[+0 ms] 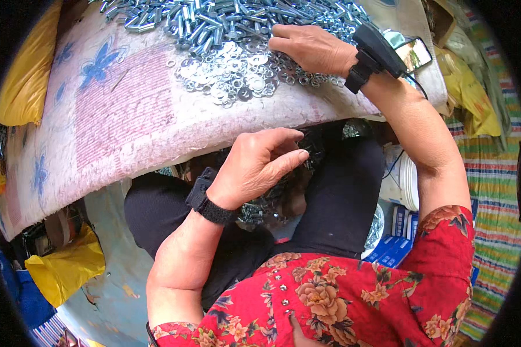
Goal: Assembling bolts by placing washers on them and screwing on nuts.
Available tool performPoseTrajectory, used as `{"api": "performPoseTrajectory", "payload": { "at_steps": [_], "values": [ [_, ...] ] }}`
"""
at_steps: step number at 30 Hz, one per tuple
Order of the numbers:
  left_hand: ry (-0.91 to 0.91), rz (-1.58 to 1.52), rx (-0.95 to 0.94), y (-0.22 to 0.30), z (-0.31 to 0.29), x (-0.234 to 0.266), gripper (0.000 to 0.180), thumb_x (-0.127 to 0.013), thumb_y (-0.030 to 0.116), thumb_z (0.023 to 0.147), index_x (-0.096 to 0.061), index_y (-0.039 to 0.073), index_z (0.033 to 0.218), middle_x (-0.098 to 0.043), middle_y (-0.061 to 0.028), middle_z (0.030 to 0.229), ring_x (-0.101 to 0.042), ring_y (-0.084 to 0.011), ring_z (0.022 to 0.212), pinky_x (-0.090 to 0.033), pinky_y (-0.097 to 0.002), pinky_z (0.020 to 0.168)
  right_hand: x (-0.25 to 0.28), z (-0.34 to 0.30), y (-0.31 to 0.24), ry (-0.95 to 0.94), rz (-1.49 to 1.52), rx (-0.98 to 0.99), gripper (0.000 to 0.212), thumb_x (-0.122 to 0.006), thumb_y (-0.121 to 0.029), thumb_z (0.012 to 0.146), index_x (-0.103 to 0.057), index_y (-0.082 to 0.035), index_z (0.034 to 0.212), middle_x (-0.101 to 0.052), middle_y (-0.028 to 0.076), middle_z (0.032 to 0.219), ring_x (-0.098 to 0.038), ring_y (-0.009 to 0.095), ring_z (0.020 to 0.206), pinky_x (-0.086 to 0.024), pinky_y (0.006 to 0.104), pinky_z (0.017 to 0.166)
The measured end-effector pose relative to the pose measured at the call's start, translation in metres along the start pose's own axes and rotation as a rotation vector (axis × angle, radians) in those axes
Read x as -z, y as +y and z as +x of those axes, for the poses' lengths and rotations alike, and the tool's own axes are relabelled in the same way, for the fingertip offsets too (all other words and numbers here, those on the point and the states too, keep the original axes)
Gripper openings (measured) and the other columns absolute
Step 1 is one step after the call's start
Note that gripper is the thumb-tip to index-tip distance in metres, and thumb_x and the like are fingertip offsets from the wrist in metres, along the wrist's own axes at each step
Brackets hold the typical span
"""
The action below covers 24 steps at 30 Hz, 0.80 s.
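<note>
A heap of silver bolts point(205, 23) covers the far part of the table, with a patch of flat washers and ring-shaped spring washers point(231, 72) just in front of it. My right hand point(314, 49) rests at the border of the two, palm down with curled fingers. Whatever its fingertips hold, if anything, is hidden. Nearer to me, my left hand point(253, 165) hovers over the gap between my knees, just off the table's front edge. Its thumb and index finger stand apart, and nothing shows between them. The palm is out of sight.
The table point(121, 110) wears a worn pink and white cloth. A lit phone point(414, 55) lies at its right end. Beside my right leg are a white bucket point(402, 179) and blue boxes point(391, 248). Yellow bags point(69, 263) lie at left; a striped sheet point(489, 231) covers the right side.
</note>
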<state>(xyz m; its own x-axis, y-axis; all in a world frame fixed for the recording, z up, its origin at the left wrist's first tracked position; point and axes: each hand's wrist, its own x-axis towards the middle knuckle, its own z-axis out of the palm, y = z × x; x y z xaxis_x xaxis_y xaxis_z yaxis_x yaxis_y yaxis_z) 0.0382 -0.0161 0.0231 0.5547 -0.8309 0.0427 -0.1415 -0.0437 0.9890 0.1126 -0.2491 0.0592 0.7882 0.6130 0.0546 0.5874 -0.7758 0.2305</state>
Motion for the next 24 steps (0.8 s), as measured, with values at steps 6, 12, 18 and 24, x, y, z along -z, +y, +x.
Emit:
{"api": "performPoseTrajectory", "payload": {
  "at_steps": [6, 12, 18, 24],
  "values": [
    [0.125, -0.399, 0.024, -0.007, 0.006, 0.004, 0.026, -0.056, 0.012, 0.086, -0.056, -0.001, 0.108, -0.062, -0.0070, 0.091, -0.058, -0.0103, 0.075, -0.047, -0.0221, 0.065, -0.008, -0.007, 0.003, 0.581, 0.170, -0.174, 0.016, -0.055, 0.000, 0.078, -0.049, -0.002, 0.093, -0.057, 0.011, 0.082, -0.059, 0.027, 0.073, -0.048, 0.0300, 0.063],
    [0.491, -0.475, -0.109, -0.003, 0.007, 0.008, 0.027, -0.051, 0.012, 0.089, -0.055, 0.000, 0.112, -0.061, -0.0093, 0.095, -0.060, -0.0117, 0.073, -0.047, -0.0201, 0.057, 0.034, -0.032, -0.073, 0.489, 1.419, -0.512, 0.010, -0.058, -0.004, 0.081, -0.054, -0.001, 0.089, -0.058, 0.002, 0.068, -0.054, 0.006, 0.060, -0.044, 0.0192, 0.053],
    [0.344, -0.471, 0.007, -0.006, -0.001, 0.013, 0.023, -0.050, 0.015, 0.090, -0.057, 0.001, 0.106, -0.063, -0.0056, 0.078, -0.056, -0.0090, 0.056, -0.043, -0.0178, 0.048, 0.041, -0.014, -0.091, 0.346, 1.407, -0.523, 0.010, -0.059, -0.009, 0.083, -0.059, 0.001, 0.084, -0.057, 0.001, 0.066, -0.054, 0.005, 0.058, -0.044, 0.0192, 0.051],
    [0.414, -0.713, 0.014, -0.008, -0.005, 0.019, 0.021, -0.050, 0.015, 0.089, -0.057, -0.001, 0.101, -0.063, -0.0078, 0.078, -0.056, -0.0102, 0.055, -0.043, -0.0185, 0.047, 0.004, 0.058, -0.047, 0.609, 0.288, -0.078, 0.014, -0.056, 0.000, 0.067, -0.060, -0.007, 0.079, -0.055, 0.008, 0.084, -0.052, 0.025, 0.083, -0.045, 0.0338, 0.071]
  ]
}}
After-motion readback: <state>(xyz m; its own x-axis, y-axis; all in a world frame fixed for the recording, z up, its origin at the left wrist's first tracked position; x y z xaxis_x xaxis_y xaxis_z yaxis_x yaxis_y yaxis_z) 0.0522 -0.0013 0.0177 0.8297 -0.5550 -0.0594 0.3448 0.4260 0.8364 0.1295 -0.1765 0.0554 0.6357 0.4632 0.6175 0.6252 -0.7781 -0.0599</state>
